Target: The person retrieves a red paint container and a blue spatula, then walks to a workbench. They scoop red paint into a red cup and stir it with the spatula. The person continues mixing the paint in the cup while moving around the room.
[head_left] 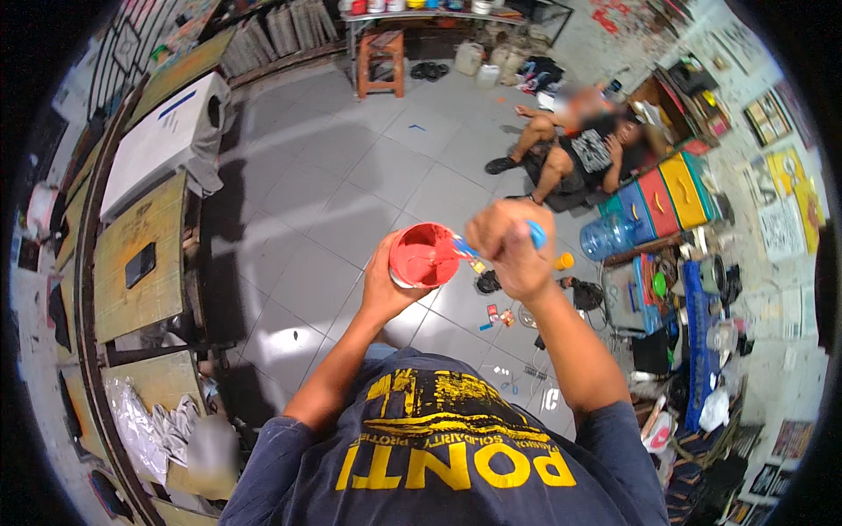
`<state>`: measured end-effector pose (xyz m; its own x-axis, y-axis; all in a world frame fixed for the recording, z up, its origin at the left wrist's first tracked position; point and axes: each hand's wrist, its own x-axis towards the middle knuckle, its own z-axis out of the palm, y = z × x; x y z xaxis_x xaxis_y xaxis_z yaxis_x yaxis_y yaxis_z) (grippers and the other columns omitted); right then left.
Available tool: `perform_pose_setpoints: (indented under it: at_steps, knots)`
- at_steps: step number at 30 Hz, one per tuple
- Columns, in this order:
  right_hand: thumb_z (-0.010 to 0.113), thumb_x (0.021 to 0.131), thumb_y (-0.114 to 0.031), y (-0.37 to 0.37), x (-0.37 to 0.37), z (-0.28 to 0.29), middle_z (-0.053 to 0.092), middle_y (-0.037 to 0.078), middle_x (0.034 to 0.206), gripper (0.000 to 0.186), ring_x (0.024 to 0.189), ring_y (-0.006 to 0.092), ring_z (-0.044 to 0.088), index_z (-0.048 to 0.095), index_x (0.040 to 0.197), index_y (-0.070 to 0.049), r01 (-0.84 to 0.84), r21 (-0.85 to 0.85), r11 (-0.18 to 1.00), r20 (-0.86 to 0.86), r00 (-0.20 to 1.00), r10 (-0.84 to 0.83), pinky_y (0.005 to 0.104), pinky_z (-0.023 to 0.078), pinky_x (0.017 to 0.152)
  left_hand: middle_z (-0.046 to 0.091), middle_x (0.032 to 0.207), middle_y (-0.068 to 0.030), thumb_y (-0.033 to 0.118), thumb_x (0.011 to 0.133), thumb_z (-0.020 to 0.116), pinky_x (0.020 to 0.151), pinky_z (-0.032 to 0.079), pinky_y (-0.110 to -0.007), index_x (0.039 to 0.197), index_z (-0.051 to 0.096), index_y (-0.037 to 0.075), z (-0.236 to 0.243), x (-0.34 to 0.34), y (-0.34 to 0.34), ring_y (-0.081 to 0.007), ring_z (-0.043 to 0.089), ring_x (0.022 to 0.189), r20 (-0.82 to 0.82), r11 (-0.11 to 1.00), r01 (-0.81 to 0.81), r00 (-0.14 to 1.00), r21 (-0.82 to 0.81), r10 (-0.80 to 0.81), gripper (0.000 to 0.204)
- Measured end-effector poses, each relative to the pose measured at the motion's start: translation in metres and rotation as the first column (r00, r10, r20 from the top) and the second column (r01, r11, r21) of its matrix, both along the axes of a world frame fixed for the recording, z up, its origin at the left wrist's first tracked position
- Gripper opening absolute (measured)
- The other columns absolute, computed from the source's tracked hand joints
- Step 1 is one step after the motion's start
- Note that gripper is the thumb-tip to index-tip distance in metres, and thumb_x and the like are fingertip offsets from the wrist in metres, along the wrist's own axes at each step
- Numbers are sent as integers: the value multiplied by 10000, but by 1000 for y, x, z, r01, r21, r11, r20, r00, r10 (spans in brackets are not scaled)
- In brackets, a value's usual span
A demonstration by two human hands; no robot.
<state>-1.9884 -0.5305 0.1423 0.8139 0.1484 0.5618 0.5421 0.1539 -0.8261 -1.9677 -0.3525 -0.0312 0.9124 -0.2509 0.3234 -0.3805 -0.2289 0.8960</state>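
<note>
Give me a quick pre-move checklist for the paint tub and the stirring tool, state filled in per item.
1. Left hand grips the tub from below and the side: ok.
2. Tub roughly level, red paint inside the rim: ok.
3. Right hand closed on the blue-handled tool: ok.
4. Tool tip inside the tub, in the paint: ok.
5. Drips on the tub's outer wall or onto the tiled floor: cannot tell.
6. Seated person by the far wall is well apart from the tub: ok.
</note>
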Motion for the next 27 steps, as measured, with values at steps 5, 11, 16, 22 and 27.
perform_pose_setpoints:
  at_steps: [5, 11, 16, 22, 27]
  knots:
    - [465, 1027, -482, 66, 31, -17, 380, 33, 526, 570, 459, 117, 292, 467, 675, -33, 213, 123, 969, -7, 977, -213, 307, 255, 484, 535, 1350, -198, 303, 554, 947, 1038, 447, -455, 1354, 454, 36, -7, 68, 38, -384, 533, 1238, 144, 991, -82, 987, 103, 66, 976]
    - [468, 1046, -425, 98, 96, -11, 400, 27, 561, 527, 492, 102, 347, 460, 713, -17, 378, 349, 857, 12, 913, -408, 277, 256, 466, 529, 1332, -202, 284, 541, 945, 1054, 417, -487, 1349, 446, 28, 5, 131, 55, -395, 490, 1269, 66, 988, -153, 986, 14, 152, 984]
    - [473, 1052, -388, 92, 177, -13, 424, 21, 579, 506, 488, 72, 346, 461, 711, -14, 550, 304, 778, -70, 827, -558, 249, 247, 452, 535, 1316, -197, 276, 533, 942, 1051, 411, -485, 1334, 454, 10, 14, 176, 63, -393, 486, 1259, 167, 963, -234, 963, 135, 211, 975]
    - [494, 1040, -407, 69, 259, -3, 420, 19, 564, 528, 470, 68, 329, 474, 692, -11, 273, 302, 914, 16, 957, -291, 254, 248, 441, 553, 1303, -173, 262, 542, 929, 1026, 431, -466, 1324, 478, 23, 50, 235, 72, -366, 518, 1230, 21, 987, -67, 998, 144, 65, 934]
    - [495, 1029, -446, 34, 337, 6, 440, 33, 559, 564, 462, 82, 343, 493, 686, 1, 15, 213, 977, 81, 996, -33, 252, 254, 440, 597, 1255, -166, 268, 537, 930, 998, 462, -436, 1322, 497, 35, 73, 302, 56, -347, 581, 1166, -41, 993, 94, 995, 65, -91, 926]
